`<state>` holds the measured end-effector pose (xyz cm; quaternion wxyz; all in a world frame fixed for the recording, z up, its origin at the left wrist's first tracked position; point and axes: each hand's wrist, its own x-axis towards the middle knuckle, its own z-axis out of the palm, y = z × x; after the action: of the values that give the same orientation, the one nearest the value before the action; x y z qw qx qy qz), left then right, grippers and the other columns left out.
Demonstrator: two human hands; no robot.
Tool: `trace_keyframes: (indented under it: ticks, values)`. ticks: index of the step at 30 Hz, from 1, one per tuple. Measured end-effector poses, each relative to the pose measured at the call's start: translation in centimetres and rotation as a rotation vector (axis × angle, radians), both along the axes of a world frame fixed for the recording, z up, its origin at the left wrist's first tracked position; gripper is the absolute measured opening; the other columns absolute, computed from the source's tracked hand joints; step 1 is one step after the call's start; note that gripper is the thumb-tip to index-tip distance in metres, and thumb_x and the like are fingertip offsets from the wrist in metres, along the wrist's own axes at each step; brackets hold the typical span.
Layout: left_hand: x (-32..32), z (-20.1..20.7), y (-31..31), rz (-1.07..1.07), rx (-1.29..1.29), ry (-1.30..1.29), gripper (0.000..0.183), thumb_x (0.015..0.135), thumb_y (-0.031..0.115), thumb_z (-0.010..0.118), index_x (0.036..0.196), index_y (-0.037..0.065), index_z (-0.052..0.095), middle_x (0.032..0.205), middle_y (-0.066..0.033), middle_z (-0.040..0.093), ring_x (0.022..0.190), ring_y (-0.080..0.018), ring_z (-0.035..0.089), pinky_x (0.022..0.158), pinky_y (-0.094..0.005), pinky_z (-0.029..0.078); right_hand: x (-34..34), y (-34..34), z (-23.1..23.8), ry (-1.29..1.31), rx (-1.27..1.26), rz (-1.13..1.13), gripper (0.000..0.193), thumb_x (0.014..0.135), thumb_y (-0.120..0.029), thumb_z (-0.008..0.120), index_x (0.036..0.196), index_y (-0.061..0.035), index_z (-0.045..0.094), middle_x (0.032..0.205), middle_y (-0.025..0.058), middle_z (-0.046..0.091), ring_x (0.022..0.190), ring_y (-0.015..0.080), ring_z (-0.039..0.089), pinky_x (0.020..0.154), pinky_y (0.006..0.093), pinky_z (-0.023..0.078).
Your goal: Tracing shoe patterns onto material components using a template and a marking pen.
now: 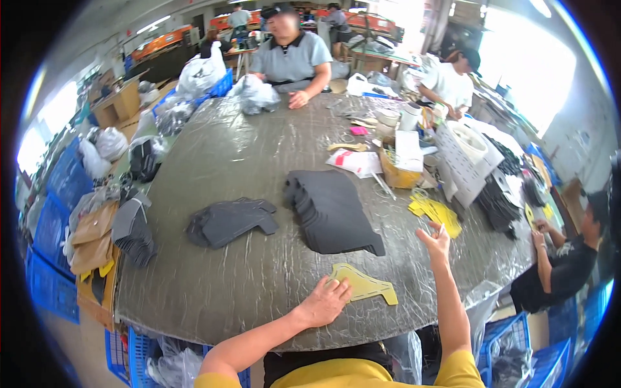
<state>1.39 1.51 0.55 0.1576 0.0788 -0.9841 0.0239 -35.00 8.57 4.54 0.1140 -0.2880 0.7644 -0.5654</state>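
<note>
A yellow template [365, 284] with slots along its edges lies flat near the table's front edge. My left hand [326, 301] rests on its left end, fingers laid flat and pressing it to the table. To the right, my right hand [436, 242] is lifted over the table, thumb and forefinger spread. A thin, pale, pen-like thing shows among its fingers, too small to make out fully. Just beyond the template is a fanned stack of dark grey cut pieces [330, 210]. Left of that lies a smaller pile of similar pieces [233, 221], with pale lines on the top one.
Yellow templates [435, 213] lie beyond my right hand. A yellow box [399, 171], a white packet [354, 161] and tubs crowd the far right. Dark pieces [132, 233] hang at the left edge. Co-workers [291, 58] sit across and at the right. Blue crates [52, 284] stand left.
</note>
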Motion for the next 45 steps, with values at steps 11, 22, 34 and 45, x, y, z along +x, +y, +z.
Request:
trace_keyframes:
  ticks: [11,22,34,45]
  values:
    - [-0.2,-0.2,-0.2,-0.003,0.039,-0.004,0.053,0.089,0.025,0.065,0.137,0.003,0.057,0.139,-0.0149,0.054,0.12,-0.0279,0.05,0.108,-0.0495,0.039,5.4,2.7,-0.2,0.342,0.39,0.673,0.039,0.072,-0.023,0.09,0.103,-0.0057,0.074,0.092,0.006,0.068,0.071,0.0124,0.061,0.065,0.0292,0.053]
    - [-0.1,0.3,-0.1,-0.023,0.047,-0.043,0.056,0.091,0.028,0.064,0.139,0.001,0.055,0.14,-0.0161,0.053,0.121,-0.0272,0.051,0.111,-0.0507,0.038,8.9,6.6,0.0,0.252,0.37,0.876,0.046,0.077,-0.024,0.088,0.118,-0.0122,0.071,0.133,0.0043,0.06,0.092,0.0197,0.069,0.076,0.0312,0.06]
    - [0.0,0.5,-0.2,-0.012,0.038,-0.05,0.055,0.092,0.029,0.065,0.14,0.002,0.057,0.14,-0.0159,0.054,0.122,-0.0267,0.049,0.112,-0.0496,0.036,7.6,7.2,1.5,0.278,0.444,1.024,0.056,0.079,-0.024,0.086,0.131,-0.016,0.066,0.138,0.0062,0.055,0.107,0.025,0.067,0.085,0.0342,0.061]
    - [-0.8,0.6,-0.4,-0.038,0.041,-0.058,0.058,0.09,0.029,0.065,0.141,0.003,0.056,0.144,-0.0168,0.052,0.124,-0.0283,0.051,0.114,-0.0501,0.034,6.4,7.6,2.2,0.244,0.515,1.05,0.049,0.085,-0.019,0.079,0.132,-0.0189,0.065,0.136,0.0038,0.056,0.086,0.0223,0.071,0.077,0.0358,0.06]
